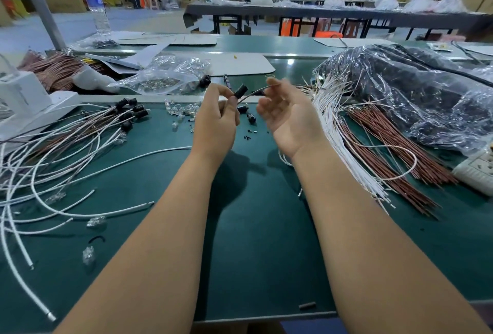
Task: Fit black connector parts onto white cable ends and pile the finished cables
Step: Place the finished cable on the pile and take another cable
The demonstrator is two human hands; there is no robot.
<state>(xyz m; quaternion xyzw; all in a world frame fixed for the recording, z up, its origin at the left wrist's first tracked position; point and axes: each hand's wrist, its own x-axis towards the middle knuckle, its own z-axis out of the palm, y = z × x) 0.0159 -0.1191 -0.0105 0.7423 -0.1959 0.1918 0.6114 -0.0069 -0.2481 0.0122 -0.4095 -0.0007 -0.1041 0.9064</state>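
Left grip [217, 117] pinches black connector [241, 91] above loose connectors [246, 113].

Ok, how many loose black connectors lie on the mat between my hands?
2 black connectors: one beside the left hand, one nearer the right hand. Hands may hide more.

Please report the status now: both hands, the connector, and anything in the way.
Left hand pinches black connector on a thin cable. Right hand open, fingers loosely curled at the cable's far end. Loose black parts on the mat below; nothing blocking.
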